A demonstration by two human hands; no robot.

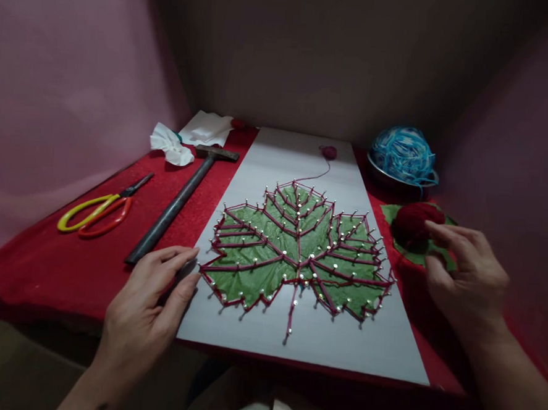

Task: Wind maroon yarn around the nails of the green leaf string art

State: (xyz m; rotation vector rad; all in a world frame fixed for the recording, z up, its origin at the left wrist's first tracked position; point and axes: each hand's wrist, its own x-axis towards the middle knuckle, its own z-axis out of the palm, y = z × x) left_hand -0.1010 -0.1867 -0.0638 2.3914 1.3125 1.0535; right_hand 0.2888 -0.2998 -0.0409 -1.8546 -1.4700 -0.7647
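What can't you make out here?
All in the head view:
Inside of the bowl: hidden by the blue yarn ball.
Middle of the green piece: blocked by the red yarn ball.
Right forearm: cut off at the lower right.
Whether the left hand pinches anything: too small, dim.
Dark red item at the back: too dim to identify.

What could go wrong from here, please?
The loose, thin purple yarn trailing to the small purple ball might snag on the small silver metal nails. The dark red yarn ball at the right hand could roll away. The left hand, close to the leftmost nails, might bump one.
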